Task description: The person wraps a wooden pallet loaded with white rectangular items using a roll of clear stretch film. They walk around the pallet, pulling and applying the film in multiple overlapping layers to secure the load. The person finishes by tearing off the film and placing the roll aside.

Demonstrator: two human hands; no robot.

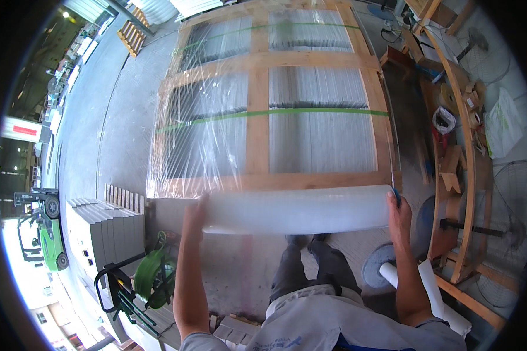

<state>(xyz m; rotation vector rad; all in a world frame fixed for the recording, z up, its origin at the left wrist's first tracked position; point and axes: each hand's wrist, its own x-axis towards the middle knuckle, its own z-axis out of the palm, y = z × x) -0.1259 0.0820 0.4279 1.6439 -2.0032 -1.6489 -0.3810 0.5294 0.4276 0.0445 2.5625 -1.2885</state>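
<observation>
- from my remote seat, i see the thick, whitish roll of clear plastic film (298, 210) level between the bare left hand (197, 212) and bare right hand (399, 215) — neither is nearer, one at each end.
- its long axis runs crosswise, along the near edge of the pale wooden slatted crate (257, 137); i can't tell whether they touch.
- left fingers: curled around the roll's end, though blurred; right fingers: closed on the other end — exact finger gaps hidden.
- small blue print marks the light grey shirt (351, 319); i see no readable label on the roll.
</observation>
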